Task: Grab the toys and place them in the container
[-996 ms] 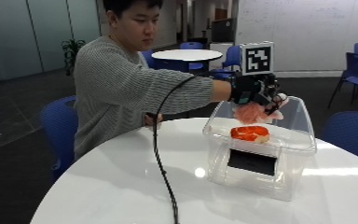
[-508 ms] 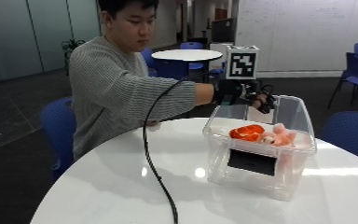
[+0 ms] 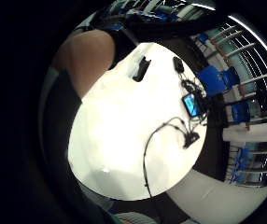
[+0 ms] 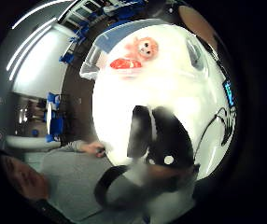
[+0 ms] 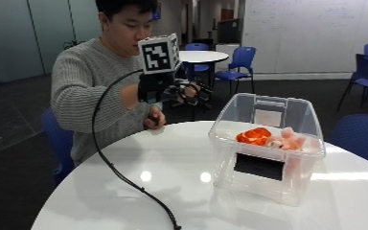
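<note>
A person sits at a round white table (image 5: 171,191), glossy enough to throw back the ceiling lights; toward the right of the outside view stands the container (image 5: 267,148), a clear plastic tub with rounded corners and a dark label on its near wall; inside it lie both toys, an orange-red one (image 5: 254,136) that looks smooth and rounded, and just beside it a pale pink one (image 5: 289,140), soft-looking, its shape blurred by the plastic; the thumb side palm view shows the pink one with a round face and short limbs. The gloved hand (image 5: 183,91) is raised in the upper middle of the frame, well apart from the tub and holding nothing, its fingers spread and relaxed; the bare hand (image 5: 155,118) rests at the table's far edge, fingers curled, whatever is in it too small to tell. Blue chairs (image 5: 235,64) stand behind, one cut off at the right edge.
</note>
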A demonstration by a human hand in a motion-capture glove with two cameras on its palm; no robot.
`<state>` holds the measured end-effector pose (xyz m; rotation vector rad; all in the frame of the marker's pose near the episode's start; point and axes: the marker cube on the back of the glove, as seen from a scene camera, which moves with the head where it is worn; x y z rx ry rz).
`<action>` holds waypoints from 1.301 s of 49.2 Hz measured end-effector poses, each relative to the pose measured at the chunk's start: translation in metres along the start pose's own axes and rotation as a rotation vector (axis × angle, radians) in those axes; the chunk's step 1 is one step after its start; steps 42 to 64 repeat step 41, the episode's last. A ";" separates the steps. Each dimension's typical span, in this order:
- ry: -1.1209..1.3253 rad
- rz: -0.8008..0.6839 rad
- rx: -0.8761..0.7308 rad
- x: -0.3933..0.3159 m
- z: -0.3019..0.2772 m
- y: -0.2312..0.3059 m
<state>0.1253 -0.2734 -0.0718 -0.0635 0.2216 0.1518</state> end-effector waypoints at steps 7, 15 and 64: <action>-0.037 -0.037 0.008 -0.018 0.008 0.037; -0.084 -0.159 0.032 -0.066 0.038 0.110; -0.209 -0.138 -0.064 -0.154 0.141 0.234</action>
